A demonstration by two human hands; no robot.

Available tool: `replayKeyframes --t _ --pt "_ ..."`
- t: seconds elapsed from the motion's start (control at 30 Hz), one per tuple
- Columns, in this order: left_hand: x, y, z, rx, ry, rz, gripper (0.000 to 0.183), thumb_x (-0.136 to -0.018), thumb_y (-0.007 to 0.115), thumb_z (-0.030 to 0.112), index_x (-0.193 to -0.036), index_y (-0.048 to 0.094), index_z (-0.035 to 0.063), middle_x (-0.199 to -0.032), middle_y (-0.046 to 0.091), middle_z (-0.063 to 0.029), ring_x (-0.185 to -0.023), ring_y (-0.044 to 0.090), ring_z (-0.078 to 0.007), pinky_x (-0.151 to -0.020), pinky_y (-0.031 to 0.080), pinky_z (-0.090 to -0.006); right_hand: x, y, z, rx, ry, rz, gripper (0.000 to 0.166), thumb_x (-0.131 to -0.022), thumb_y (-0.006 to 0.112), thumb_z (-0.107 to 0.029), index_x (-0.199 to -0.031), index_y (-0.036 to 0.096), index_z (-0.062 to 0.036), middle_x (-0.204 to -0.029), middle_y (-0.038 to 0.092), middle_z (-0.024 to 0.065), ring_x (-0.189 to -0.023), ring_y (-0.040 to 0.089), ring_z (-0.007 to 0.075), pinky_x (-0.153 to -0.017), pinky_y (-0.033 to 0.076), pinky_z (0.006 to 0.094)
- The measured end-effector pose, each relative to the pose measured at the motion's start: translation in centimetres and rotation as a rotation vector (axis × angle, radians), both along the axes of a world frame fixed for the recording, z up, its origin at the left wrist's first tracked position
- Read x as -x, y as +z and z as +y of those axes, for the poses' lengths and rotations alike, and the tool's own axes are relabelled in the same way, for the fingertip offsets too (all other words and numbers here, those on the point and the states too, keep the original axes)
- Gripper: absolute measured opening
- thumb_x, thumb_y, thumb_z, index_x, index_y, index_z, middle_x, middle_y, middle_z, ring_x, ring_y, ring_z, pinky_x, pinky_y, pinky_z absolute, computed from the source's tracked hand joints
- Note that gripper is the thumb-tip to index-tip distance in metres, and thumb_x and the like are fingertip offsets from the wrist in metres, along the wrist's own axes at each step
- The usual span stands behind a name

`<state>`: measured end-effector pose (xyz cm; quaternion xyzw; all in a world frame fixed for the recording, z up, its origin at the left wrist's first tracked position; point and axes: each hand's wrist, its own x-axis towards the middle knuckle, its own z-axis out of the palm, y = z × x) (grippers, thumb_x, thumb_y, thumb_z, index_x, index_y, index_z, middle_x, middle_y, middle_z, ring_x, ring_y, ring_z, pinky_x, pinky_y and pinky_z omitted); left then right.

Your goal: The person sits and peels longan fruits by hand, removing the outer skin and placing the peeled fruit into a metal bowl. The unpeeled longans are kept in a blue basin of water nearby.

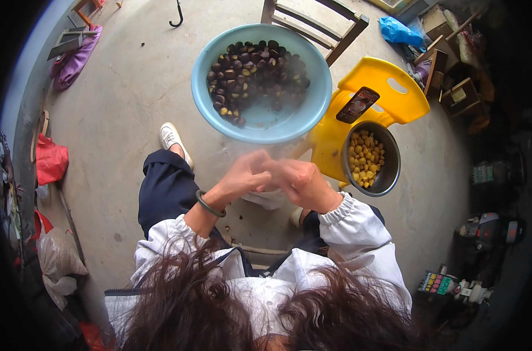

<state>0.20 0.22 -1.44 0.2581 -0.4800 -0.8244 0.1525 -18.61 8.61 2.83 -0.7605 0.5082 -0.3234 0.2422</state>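
Note:
My left hand [246, 173], with a green bangle at its wrist, meets my right hand [307, 182] above my lap. Both are blurred, with fingers bent close together; whatever lies between them cannot be made out. Below them a whitish plastic bag [268, 199] partly shows. Just beyond the hands stands a light blue basin [266, 127] holding dark brown chestnuts [248, 70], some with yellow patches. To the right a steel bowl [396, 169] of peeled yellow chestnuts [366, 158] rests on a yellow plastic chair [329, 153].
A smartphone [358, 105] lies on the yellow chair, behind the bowl. Beyond the basin is a wooden chair [349, 37]. Boxes and a blue bag [399, 33] are at the upper right. Red bags [51, 160] and a filled plastic sack [59, 259] line the left side.

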Motion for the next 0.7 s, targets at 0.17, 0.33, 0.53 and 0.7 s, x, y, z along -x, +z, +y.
replayKeyframes --t 0.17,0.33,0.53,0.7 --pt "0.4 0.0 0.6 0.07 0.069 -0.07 0.013 -0.083 0.058 -0.004 -0.091 0.052 0.0036 -0.078 0.056 0.001 -0.062 0.049 -0.0031 -0.052 0.036 -0.0194 -0.8 -0.3 0.1 0.037 -0.022 0.036 0.035 -0.085 0.071 -0.007 -0.118 0.062 -0.0049 -0.093 0.07 0.0141 -0.081 0.07 0.0336 -0.068 0.056 0.0395" --pt "0.6 -1.1 0.7 0.146 0.096 -0.06 0.013 -0.083 0.058 -0.004 -0.089 0.051 0.0046 -0.077 0.055 0.0014 -0.061 0.048 -0.0025 -0.051 0.034 -0.0187 -1.0 -0.2 0.2 0.003 -0.029 0.007 0.034 -0.085 0.07 -0.005 -0.117 0.062 -0.0038 -0.09 0.07 0.0157 -0.079 0.069 0.035 -0.068 0.056 0.0395" --pt "0.3 -0.6 0.5 0.042 0.135 0.017 0.006 -0.088 0.056 0.001 -0.09 0.055 0.0057 -0.079 0.058 0.0011 -0.061 0.049 -0.0036 -0.052 0.035 -0.0182 -0.7 1.4 0.0 -0.28 -0.077 -0.368 0.029 -0.093 0.064 -0.002 -0.121 0.059 -0.0014 -0.1 0.071 0.0123 -0.085 0.072 0.0224 -0.076 0.055 0.0311" --pt "-0.2 -0.8 0.1 0.106 0.13 0.019 0.008 -0.095 0.062 0.009 -0.1 0.061 0.004 -0.088 0.064 -0.0001 -0.079 0.058 -0.0052 -0.069 0.045 -0.02 0.3 1.1 0.2 -0.512 -0.107 -0.656 0.034 -0.099 0.058 -0.003 -0.132 0.053 -0.0011 -0.111 0.067 0.0063 -0.094 0.066 0.0109 -0.084 0.053 0.0271"
